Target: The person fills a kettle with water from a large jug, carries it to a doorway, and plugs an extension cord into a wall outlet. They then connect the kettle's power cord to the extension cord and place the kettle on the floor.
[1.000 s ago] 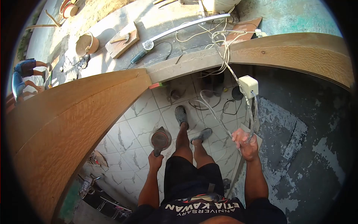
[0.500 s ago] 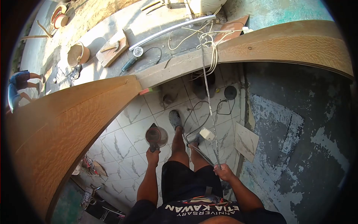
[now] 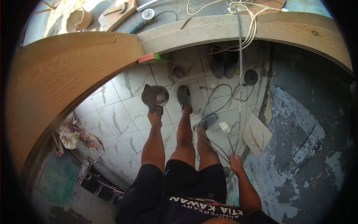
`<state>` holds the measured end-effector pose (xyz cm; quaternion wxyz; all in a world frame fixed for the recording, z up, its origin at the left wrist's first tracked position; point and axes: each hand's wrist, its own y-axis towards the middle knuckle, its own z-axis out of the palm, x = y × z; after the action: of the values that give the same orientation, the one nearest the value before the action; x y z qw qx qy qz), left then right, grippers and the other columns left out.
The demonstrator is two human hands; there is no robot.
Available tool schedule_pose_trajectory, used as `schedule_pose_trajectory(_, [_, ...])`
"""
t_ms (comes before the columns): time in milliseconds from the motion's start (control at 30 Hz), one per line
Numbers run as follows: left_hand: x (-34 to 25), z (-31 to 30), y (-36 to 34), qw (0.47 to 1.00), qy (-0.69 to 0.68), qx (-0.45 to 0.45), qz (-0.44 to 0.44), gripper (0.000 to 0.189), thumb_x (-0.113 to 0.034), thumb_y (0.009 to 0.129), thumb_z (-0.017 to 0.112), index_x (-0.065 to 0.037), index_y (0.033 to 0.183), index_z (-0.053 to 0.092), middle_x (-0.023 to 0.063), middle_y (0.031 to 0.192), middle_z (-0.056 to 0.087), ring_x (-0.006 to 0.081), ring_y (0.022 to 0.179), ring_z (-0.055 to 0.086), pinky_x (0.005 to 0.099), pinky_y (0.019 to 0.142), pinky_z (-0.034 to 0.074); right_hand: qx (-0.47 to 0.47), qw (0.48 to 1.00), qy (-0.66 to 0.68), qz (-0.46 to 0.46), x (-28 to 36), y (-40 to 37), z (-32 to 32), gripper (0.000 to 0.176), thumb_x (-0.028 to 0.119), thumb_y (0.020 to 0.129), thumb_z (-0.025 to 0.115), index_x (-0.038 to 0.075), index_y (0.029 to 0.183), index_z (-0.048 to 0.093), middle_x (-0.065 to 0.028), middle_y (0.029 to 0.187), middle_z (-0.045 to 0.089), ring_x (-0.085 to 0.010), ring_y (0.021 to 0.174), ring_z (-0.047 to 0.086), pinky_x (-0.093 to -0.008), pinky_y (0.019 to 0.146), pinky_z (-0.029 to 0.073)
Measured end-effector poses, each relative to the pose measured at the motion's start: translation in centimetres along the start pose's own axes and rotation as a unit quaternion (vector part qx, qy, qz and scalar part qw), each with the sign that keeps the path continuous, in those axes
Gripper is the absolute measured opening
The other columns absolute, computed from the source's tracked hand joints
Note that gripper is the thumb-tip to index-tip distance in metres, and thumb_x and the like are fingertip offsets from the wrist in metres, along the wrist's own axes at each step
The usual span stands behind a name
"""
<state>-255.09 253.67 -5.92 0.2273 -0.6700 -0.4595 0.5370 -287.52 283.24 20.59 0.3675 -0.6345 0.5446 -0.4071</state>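
Note:
My left hand (image 3: 155,117) is closed around the handle of an electric kettle (image 3: 161,96), held over the floor in front of my left foot. The kettle looks see-through, with a dark lid and spout side. In my right hand (image 3: 235,163), the fingers are wrapped around a grey cable (image 3: 240,93). That cable runs up over the doorway sill, and other strands of it hang below the hand. A white socket block (image 3: 225,127) is just above my right hand, at the end of a cord. Further away, a round black base (image 3: 251,77) with a thin cord lies on the tiles.
Dark shoes (image 3: 223,63) stand by the sill (image 3: 179,31), near a red and green block (image 3: 149,58). A loose tile (image 3: 257,135) leans by the peeling wall (image 3: 298,123). Outside lie an angle grinder (image 3: 141,21), a bucket (image 3: 79,20) and a hammer (image 3: 115,9) on a board.
My view has tilted down and shifted, so the outdoor ground and the person there have left the frame. Both hands keep their hold on the kettle and cable.

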Motion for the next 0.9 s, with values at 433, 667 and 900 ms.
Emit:
schedule_pose_trajectory(433, [12.4,4.3,11.0,0.988,-0.093,-0.026,0.123,0.029,-0.003,0.076,0.061,0.000,0.105,0.062,0.0035,0.097,0.064,0.0132,0.088,0.058,0.0270,0.083,0.045,0.068,0.981,0.172,0.054,-4.5,5.7,3.1,0.041,0.027,0.103,0.051,0.010,0.066,0.047,0.0025,0.058,0.047,-0.0085,0.051,0.042,-0.0293,0.048,0.033])
schedule_pose_trajectory(667, [18.5,4.0,10.2,0.996,-0.043,-0.014,0.078,0.038,-0.012,0.085,0.069,-0.003,0.120,0.058,0.0067,0.107,0.065,0.0175,0.100,0.060,0.0341,0.095,0.043,0.131,0.982,0.115,-0.071,0.2,4.2,4.7,0.036,0.029,0.095,0.066,0.004,0.071,0.056,0.0031,0.062,0.048,-0.0075,0.062,0.043,-0.0292,0.056,0.040])
schedule_pose_trajectory(900, [13.6,2.7,3.5,0.952,0.257,-0.063,-0.153,0.041,-0.028,0.088,0.062,0.002,0.117,0.064,0.0098,0.099,0.070,0.0241,0.088,0.064,0.0407,0.082,0.048,0.176,0.955,0.052,-0.231,0.6,0.1,3.4,0.040,0.034,0.095,0.065,0.003,0.071,0.054,-0.0042,0.061,0.047,-0.0152,0.059,0.044,-0.0342,0.057,0.041])
